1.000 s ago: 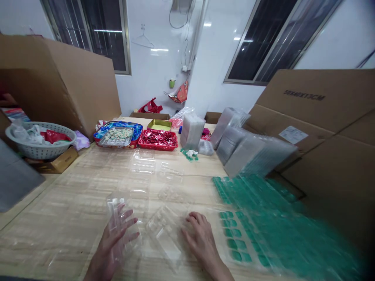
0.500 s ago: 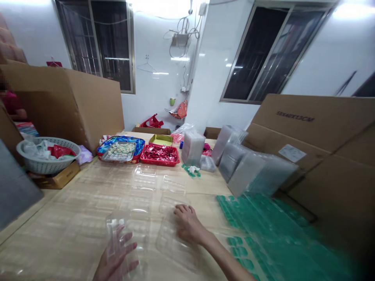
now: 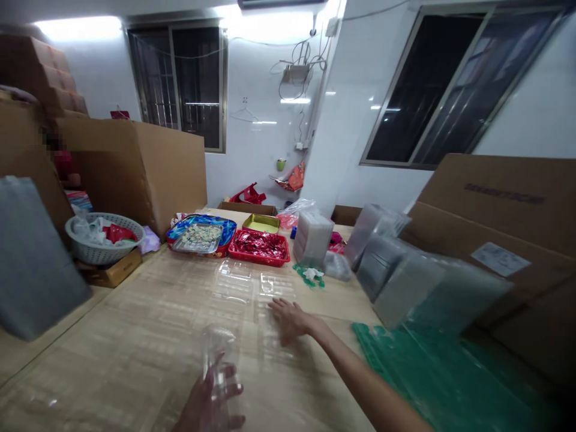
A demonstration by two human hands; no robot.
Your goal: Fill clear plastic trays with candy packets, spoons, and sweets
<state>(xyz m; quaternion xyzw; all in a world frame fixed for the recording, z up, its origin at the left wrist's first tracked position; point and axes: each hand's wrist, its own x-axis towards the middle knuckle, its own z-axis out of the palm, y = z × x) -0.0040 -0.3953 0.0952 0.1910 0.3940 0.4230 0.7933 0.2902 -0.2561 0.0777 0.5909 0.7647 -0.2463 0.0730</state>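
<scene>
Pale wood is shown as the bench (image 3: 351,297), spread below a white wall (image 3: 252,168) with dark windows. Nearest the wearer, the left hand (image 3: 218,393) is raised, and a clear, ribbed, narrow plastic tray (image 3: 220,342) is held in its grip; the fingers are spread behind and around the plastic, and whether more than one layer is held cannot be told. The long axis of this tray is stood roughly upright, its upper end pointed away from the wrist.

Ahead and to the right, the right hand (image 3: 288,318) is laid low over a clear, shallow, rectangular plastic tray (image 3: 269,342) on the bench. Its fingers are reached forward and slightly bent; because of blur, whether an edge is pinched cannot be told. This tray is clearly nearer to the right hand than to the left, and its long axis seems to be directed forward, away from the wearer, though its outline is faint.

Just beyond, another clear tray (image 3: 275,285) is set. Farther out, translucent green plastic sheets (image 3: 450,378) are spread to the right, and a red plastic basket (image 3: 258,259) filled with shiny red packets (image 3: 260,244) is placed toward the back.
</scene>
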